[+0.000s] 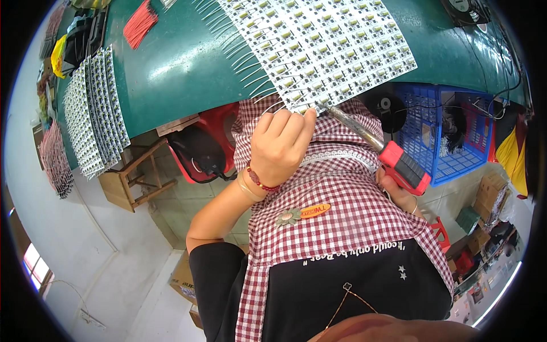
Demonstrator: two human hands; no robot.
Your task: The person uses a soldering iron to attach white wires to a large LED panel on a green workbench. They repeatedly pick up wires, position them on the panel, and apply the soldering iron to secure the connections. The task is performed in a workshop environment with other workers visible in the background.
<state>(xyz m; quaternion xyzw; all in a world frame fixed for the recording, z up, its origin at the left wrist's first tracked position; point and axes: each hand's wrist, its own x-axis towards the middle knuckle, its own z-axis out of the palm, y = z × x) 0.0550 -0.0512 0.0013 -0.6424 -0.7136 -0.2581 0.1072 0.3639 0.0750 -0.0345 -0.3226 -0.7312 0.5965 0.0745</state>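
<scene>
Cannot see most fingertips of the left hand (279, 142), curled out of sight at the near corner of the white circuit-board sheet (336, 48), nor make out anything pinched there. Cannot confirm contact between the tip of the soldering iron (373, 139) and that sheet, too small to judge; can see only part of the right hand (399, 195), largely covered by the red-and-black handle (405, 169). Lose the far end of the sheet and a round black device (466, 10) to the top edge, and the back of the blue crate (436, 139) to the green table (171, 74).
</scene>
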